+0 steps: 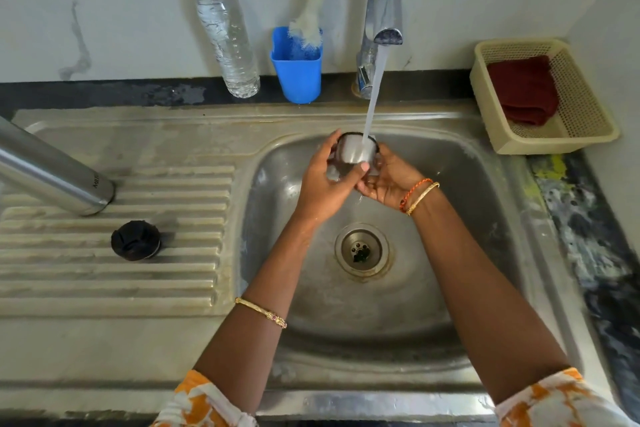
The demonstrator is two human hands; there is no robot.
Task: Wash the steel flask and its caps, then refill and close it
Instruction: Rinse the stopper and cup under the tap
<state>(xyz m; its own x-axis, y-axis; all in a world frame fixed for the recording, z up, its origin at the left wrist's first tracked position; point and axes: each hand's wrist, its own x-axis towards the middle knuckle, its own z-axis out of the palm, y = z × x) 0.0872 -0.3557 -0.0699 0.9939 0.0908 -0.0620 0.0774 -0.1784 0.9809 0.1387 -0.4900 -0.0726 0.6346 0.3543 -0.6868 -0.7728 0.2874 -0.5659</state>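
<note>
The steel cup cap (353, 149) is held under running water from the tap (382, 0), over the sink basin (450, 253). My left hand (325, 180) grips the cap from the left, thumb across its side. My right hand (391, 180) cups it from below and the right. The steel flask (52, 170) stands on the ribbed drainboard at the left, its top out of frame. A black inner cap (136, 240) sits on the drainboard in front of the flask.
A clear water bottle with a green lid (227, 31) and a blue cup holding a bottle brush (298, 69) stand behind the sink. A cream basket (575, 121) with a dark red cloth (523, 90) sits at the back right. The drain (362, 250) lies below my hands.
</note>
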